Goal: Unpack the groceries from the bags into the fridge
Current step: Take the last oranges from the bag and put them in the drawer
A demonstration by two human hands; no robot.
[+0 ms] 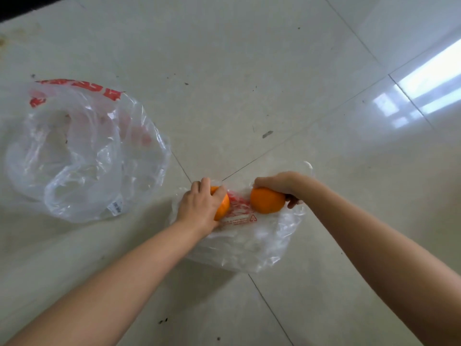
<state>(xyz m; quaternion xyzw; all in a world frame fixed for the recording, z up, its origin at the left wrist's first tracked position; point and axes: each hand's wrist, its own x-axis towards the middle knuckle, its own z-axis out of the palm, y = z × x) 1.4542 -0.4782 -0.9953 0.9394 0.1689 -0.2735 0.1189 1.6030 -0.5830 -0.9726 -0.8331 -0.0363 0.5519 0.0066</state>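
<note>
One orange (pixel 222 204) sits clamped in my left hand (pixel 199 206), the other orange (pixel 267 200) in my right hand (pixel 279 184), both over the flattened bag (pixel 249 242) at lower centre. I am mid-unpacking; next I must carry them to the fridge, which is out of frame. A second bag (pixel 82 151) lies at left.

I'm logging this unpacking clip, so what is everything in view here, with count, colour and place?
oranges: two, orange, one under the left hand, one under the right hand, both over the near bag
near bag: one, clear plastic with red print, flat on the floor beneath the hands
far bag: one, clear plastic with red print, crumpled open on the floor to the left, looks empty
floor: pale glossy tiles with dark specks, window glare at right
left hand: one, gripping an orange from above
right hand: one, gripping the other orange from above
</note>
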